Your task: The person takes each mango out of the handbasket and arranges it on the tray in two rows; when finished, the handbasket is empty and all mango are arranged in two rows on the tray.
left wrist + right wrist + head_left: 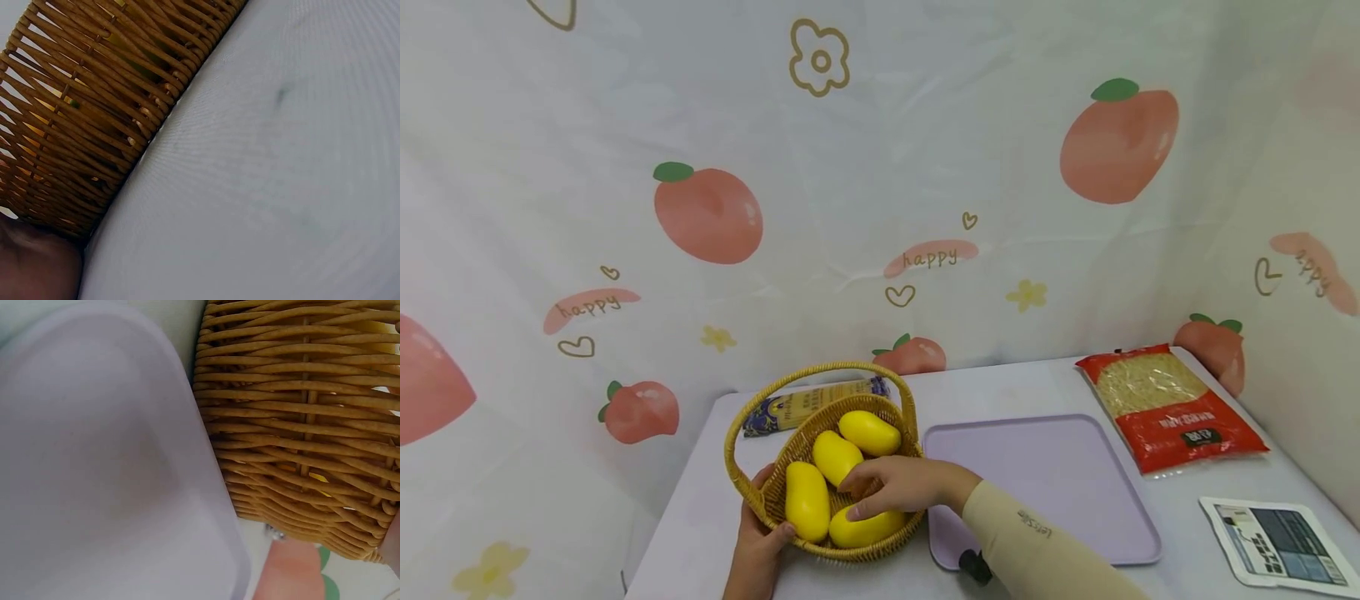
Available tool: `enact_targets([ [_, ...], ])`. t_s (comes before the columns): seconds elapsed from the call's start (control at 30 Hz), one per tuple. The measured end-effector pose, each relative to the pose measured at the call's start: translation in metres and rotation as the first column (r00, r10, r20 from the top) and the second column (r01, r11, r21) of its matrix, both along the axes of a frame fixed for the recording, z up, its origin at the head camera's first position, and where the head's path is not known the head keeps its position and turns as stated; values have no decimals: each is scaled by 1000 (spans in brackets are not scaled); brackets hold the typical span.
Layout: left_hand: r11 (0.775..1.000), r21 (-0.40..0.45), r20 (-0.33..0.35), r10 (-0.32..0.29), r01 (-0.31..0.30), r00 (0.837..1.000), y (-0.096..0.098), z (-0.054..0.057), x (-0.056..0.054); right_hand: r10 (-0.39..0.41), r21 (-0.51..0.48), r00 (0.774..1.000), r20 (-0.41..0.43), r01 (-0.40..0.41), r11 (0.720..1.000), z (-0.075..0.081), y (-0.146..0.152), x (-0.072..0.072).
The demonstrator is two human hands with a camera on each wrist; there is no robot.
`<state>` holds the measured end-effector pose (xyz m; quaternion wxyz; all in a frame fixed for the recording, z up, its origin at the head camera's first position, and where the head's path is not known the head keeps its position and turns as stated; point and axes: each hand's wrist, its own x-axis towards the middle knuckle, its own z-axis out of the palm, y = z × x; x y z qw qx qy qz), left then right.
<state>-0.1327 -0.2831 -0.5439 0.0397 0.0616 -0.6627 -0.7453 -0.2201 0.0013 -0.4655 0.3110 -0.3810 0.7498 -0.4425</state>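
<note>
A woven wicker basket [880, 550] with a tall arched handle holds several smooth yellow mangoes, among them a left mango [807, 502], a back mango [869, 432] and a front mango [868, 530]. My left hand [762, 542] grips the basket's left side, thumb over the rim and fingers along the outside. From the right, my right hand [902, 485] reaches over the rim into the basket. Its thumb lies over the front mango while its bent fingers overlap the middle mango [837, 457], thumb and fingers apart. In the right wrist view the basket wall [300, 412] hides the mangoes.
A pale purple tray [1037, 467] lies right of the basket, close to its wall. Behind the basket is a blue and yellow packet [805, 407]. A red bag of pasta [1172, 408] lies at the back right, a white printed pouch [1281, 543] at the front right.
</note>
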Motion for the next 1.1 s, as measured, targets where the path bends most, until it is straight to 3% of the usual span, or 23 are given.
enact_targets([
  [0.37, 1000, 12, -1, 0, 0, 1000, -1, -1, 1, 50, 29, 999, 3, -50, 998, 1, 0, -3],
  [0.63, 1000, 5, -20, -2, 2, 1000, 0, -1, 2, 76, -74, 990, 119, -67, 995, 2, 4, -7],
  [0.8, 1000, -2, -24, 1, -1, 1000, 0, -1, 3, 121, -104, 971, 206, -101, 989, 3, 6, -10],
  [1.0, 1000, -15, 0, -5, 5, 1000, 0, -1, 1, 176, -104, 924, 339, -150, 983, 3, 9, -16],
  [1.1, 1000, -18, -2, -12, 12, 1000, 0, -1, 1, 176, -104, 920, 349, -148, 983, 3, 10, -17],
])
